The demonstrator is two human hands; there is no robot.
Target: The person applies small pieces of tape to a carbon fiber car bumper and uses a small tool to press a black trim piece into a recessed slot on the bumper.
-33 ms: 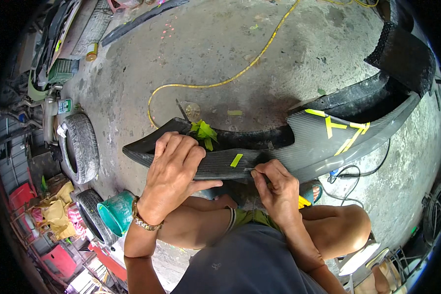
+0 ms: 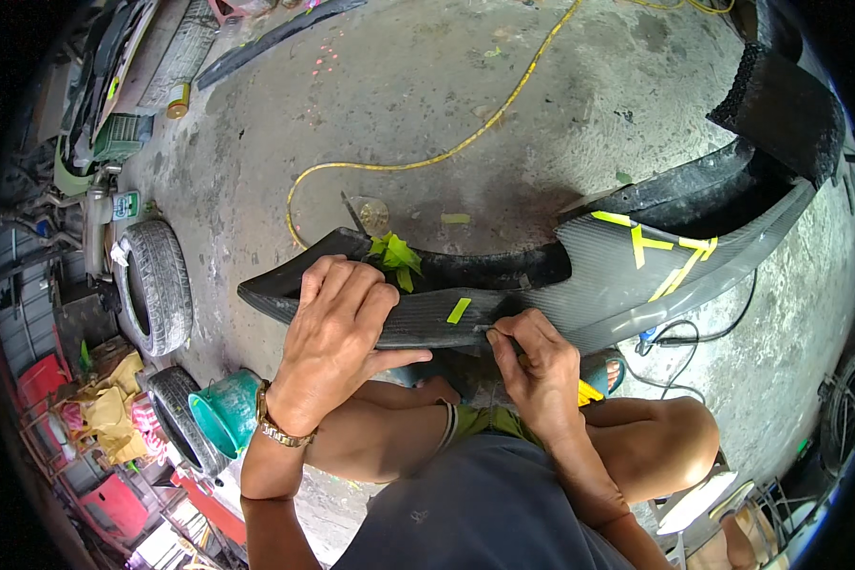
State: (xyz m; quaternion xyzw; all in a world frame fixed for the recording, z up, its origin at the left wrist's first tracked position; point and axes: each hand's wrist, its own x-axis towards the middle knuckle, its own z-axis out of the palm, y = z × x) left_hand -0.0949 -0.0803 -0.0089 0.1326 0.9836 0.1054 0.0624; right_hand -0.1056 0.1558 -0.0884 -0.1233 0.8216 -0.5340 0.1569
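Left hand (image 2: 335, 313) clasped the dark panel (image 2: 594, 275) toward its left end, right hand (image 2: 541, 359) narrowed at the near edge, its hold unclear: edge work, seemingly, demanding steadiness next!

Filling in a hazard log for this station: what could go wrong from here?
1. The left hand lies over the black panel while the right hand works at its near edge; uneven pressure might make it tip or slip.
2. The metal wristband on the left wrist sits close to the panel and could scratch it if the wrist drops.
3. A black cable lies on the floor near the sandalled foot; it might snag.
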